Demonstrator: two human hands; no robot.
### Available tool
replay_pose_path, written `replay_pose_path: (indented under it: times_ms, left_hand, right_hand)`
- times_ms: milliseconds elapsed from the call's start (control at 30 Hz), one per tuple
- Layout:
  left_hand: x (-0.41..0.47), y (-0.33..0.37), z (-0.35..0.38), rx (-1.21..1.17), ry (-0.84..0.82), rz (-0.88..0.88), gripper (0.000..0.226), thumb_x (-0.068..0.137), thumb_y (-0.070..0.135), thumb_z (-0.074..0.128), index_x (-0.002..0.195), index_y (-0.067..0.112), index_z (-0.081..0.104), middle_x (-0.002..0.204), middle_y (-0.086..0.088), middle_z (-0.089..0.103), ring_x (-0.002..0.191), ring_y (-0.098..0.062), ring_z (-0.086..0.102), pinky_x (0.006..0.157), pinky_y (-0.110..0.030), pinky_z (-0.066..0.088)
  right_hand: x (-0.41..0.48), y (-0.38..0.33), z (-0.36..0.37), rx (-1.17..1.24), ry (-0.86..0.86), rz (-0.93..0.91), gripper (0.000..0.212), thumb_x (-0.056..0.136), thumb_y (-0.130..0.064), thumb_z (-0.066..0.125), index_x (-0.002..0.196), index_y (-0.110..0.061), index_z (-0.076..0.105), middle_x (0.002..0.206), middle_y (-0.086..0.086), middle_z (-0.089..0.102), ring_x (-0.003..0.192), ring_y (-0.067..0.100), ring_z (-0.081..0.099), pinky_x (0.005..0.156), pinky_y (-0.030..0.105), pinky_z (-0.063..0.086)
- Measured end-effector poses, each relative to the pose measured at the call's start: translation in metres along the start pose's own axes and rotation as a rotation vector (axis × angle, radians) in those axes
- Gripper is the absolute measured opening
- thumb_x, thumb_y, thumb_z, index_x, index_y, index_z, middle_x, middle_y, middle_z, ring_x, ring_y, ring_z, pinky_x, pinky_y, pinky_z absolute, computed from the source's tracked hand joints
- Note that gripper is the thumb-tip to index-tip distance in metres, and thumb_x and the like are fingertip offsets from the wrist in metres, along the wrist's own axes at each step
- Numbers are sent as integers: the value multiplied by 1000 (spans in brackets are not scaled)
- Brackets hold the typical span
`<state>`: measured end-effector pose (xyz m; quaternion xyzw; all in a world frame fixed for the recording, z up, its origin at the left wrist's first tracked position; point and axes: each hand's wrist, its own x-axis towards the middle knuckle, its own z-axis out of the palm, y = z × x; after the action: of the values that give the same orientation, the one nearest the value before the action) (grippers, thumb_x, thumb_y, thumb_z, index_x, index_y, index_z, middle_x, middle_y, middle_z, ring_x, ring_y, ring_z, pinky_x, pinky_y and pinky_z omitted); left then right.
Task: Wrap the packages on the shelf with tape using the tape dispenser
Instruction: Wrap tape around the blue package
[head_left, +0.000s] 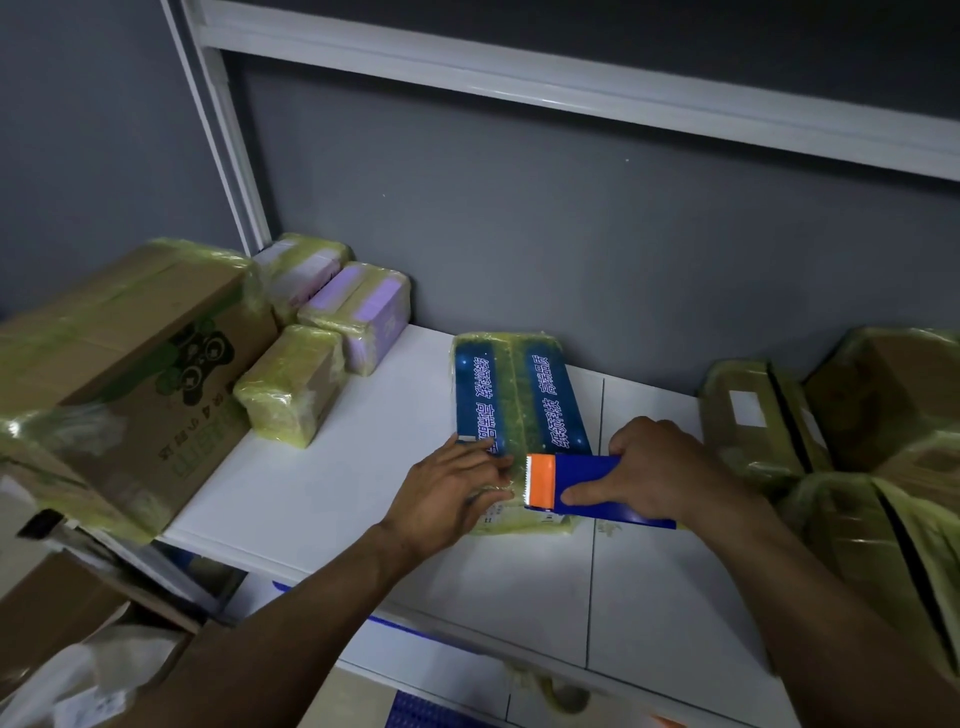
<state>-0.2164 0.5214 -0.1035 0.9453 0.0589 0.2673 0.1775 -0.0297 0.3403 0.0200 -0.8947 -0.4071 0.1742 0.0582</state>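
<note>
Here, nearest the camera, the left hand (457, 488) lies flat, fingers nearly straight, pressing the near end of the flat blue printed package (522, 395) and gripping nothing; just beside it the right hand (660, 467) is curled round the blue plastic tape dispenser (587, 483), forefinger stretched along its side; the dispenser's orange toothed head rests on the package's near end, close to the left fingertips; the package lies on the white shelf board (311, 493), already banded in yellowish tape. Likely trouble: the teeth could nick those fingertips if the dispenser jerks leftward; the package could skid if the pressing hand eases; tape pulled askew could wrinkle. Farther back sit small tape-wrapped parcels (291, 387) and a large cardboard box (130, 358) at left; wrapped brown parcels (753, 415) at right.
</note>
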Motion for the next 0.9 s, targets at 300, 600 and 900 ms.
replay_pose_path:
  times_ms: [300, 600, 900]
  left_hand:
    - [0, -3, -13, -16, -33, 9, 37, 98, 51, 56, 111, 22, 75, 125, 9, 71, 125, -11, 59, 107, -28, 45]
    - [-4, 7, -22, 121, -57, 78, 43, 88, 32, 77, 129, 24, 68, 121, 0, 68, 114, -23, 63, 88, -37, 58]
    - [-3, 10, -15, 166, 8, 68, 37, 90, 50, 71, 125, 36, 70, 113, 8, 63, 111, -14, 58, 97, -33, 52]
  right_hand:
    - [-18, 8, -7, 76, -22, -7, 78, 39, -95, 66, 82, -31, 58, 78, -15, 65, 70, 7, 67, 53, 15, 44]
    - [-21, 12, -10, 33, -9, 16, 78, 38, -94, 61, 84, -32, 51, 78, -18, 60, 68, 8, 63, 53, 15, 43]
    - [-13, 5, -6, -45, 15, 53, 70, 57, -86, 79, 89, -31, 50, 76, -16, 55, 69, 6, 59, 55, 19, 42]
